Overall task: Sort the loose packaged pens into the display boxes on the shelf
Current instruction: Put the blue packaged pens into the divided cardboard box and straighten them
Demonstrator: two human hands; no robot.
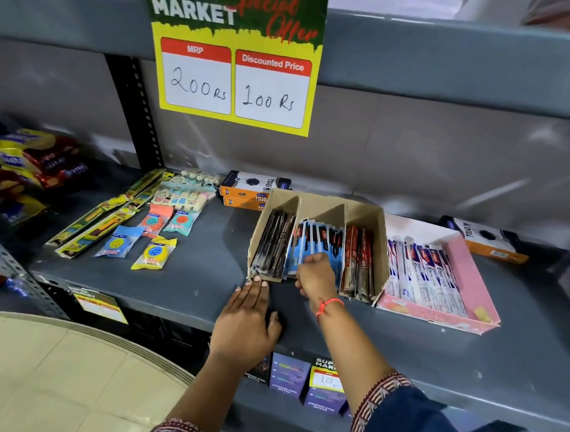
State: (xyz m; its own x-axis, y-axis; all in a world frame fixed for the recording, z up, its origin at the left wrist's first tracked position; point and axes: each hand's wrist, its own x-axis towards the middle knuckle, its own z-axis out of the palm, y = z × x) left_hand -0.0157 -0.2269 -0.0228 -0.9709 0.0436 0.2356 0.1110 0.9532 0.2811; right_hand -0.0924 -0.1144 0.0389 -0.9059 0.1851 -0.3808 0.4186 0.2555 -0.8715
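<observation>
A brown cardboard display box (367,217) with three slots stands on the grey shelf (207,278). Its left slot holds black packaged pens (272,245), the middle slot blue packaged pens (318,240), the right slot red packaged pens (358,262). My right hand (316,277) is curled at the front of the middle slot, fingers closed on the blue packs. My left hand (247,319) lies flat on the shelf, fingers apart, its fingertips touching the box's front left corner. To the right, a pink display box (472,275) holds white packaged pens (422,272).
Orange and black boxes (255,189) stand behind the cardboard box, another (487,239) at far right. Packaged erasers, sharpeners and long yellow packs (154,228) lie at left. Snack bags (25,166) fill the far left. A price sign (235,58) hangs above.
</observation>
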